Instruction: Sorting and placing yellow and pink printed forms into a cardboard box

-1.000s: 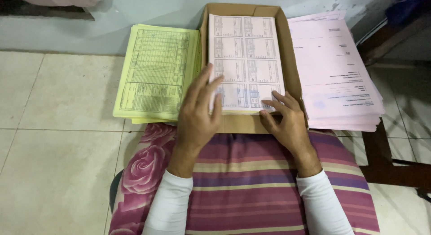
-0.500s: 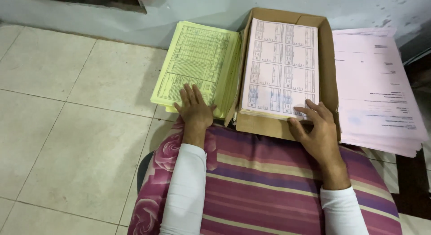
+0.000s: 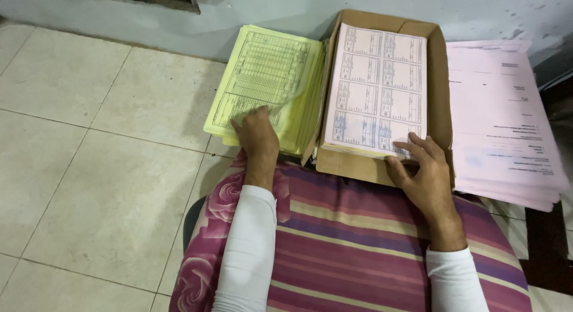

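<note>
Left hand (image 3: 256, 130) pinching top yellow sheet (image 3: 262, 79), lifted and bent; may crease or drag more. Right hand (image 3: 421, 169) flat, fingers spread on white sheets (image 3: 376, 85) in cardboard box (image 3: 439, 79).

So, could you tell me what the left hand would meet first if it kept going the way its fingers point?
The left hand already rests on the yellow paper stack, fingers pointing away from the person. Going straight on, it would probably slide along those sheets towards the wall behind.
</note>
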